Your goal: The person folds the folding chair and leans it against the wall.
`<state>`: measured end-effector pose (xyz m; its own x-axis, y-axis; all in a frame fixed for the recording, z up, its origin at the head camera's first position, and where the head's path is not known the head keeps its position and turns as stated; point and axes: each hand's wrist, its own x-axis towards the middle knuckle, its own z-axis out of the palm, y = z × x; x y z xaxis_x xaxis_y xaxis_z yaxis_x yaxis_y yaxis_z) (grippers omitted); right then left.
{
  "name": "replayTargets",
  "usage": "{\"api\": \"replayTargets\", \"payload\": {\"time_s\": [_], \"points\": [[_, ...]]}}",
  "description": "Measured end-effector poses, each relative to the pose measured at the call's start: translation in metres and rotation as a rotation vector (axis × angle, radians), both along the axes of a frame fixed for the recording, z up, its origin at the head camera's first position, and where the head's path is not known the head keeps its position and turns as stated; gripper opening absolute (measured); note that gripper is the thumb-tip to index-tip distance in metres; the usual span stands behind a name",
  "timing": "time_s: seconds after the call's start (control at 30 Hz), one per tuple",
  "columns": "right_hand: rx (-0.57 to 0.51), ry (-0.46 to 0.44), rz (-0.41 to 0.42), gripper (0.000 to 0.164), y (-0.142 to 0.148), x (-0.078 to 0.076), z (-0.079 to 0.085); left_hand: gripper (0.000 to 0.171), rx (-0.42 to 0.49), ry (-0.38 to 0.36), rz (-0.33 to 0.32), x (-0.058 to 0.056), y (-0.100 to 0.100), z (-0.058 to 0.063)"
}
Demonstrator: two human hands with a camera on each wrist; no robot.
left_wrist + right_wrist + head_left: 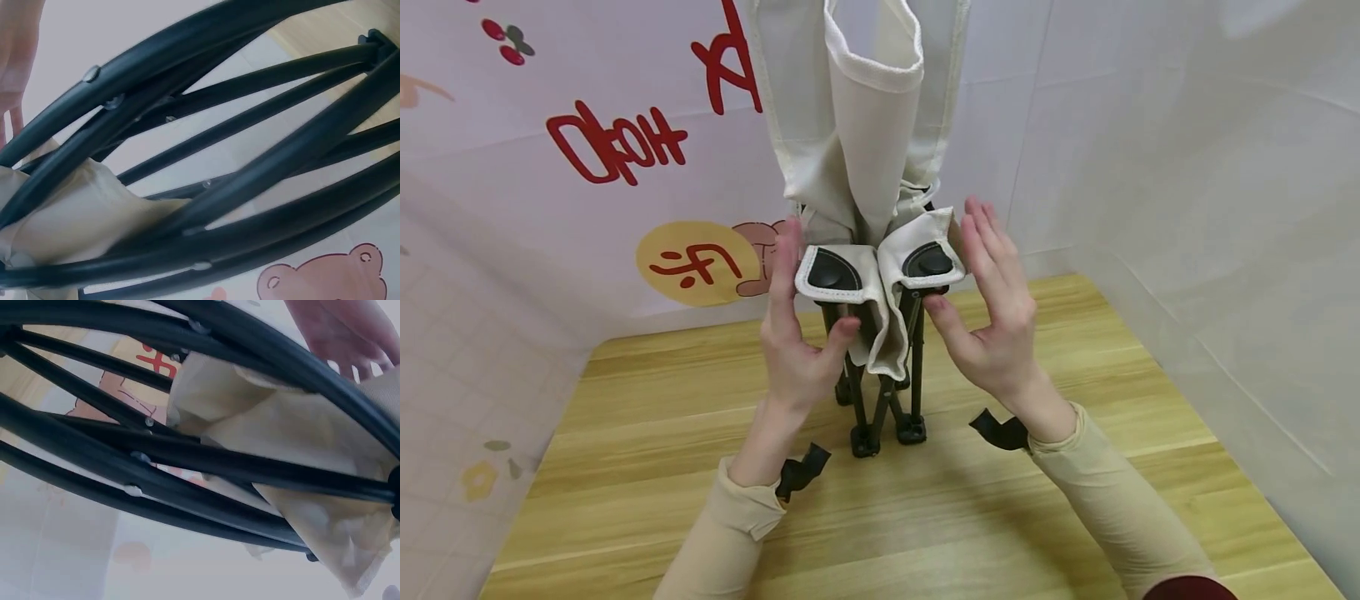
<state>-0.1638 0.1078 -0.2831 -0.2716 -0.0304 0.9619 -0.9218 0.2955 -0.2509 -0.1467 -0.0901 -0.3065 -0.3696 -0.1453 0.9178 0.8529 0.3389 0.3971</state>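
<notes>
A folding camp chair (876,142) in off-white fabric stands partly folded on its dark legs (917,367), its seat creased down the middle. Flanking the two front seat corners are both hands. The left hand (797,346) has its fingers straight along the outer side of the left corner (831,275), thumb below the edge. Against the right corner (931,260), the right hand (1000,312) points straight fingers upward, its thumb just under the rim. Dark tubes (250,219) cross the left wrist view. Similar tubes (281,469) and sagging fabric (281,431) fill the right wrist view.
The chair's feet stand on a wood-grain table (647,475). A white printed sheet (587,75) with red lettering hangs behind, and pale sheeting (1210,167) lines the right side. Black straps (1000,429) stick out from both wrists.
</notes>
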Motion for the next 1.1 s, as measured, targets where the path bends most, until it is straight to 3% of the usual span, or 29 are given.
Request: {"api": "replayTargets", "payload": {"time_s": [0.3, 0.5, 0.77, 1.1], "points": [[0.018, -0.048, -0.010, 0.071, 0.019, -0.006, -0.006, 0.076, 0.004, -0.051, 0.034, 0.003, -0.018, -0.012], [0.035, -0.090, -0.068, 0.073, 0.035, -0.008, -0.017, 0.091, -0.037, -0.091, 0.069, 0.008, -0.032, -0.022], [0.085, -0.122, -0.130, 0.064, 0.052, -0.008, -0.039, 0.076, -0.103, -0.156, 0.106, 0.019, -0.049, -0.052], [0.219, -0.177, -0.137, 0.054, 0.062, 0.000, -0.069, 0.068, -0.210, -0.304, 0.107, 0.035, -0.058, -0.087]]}}
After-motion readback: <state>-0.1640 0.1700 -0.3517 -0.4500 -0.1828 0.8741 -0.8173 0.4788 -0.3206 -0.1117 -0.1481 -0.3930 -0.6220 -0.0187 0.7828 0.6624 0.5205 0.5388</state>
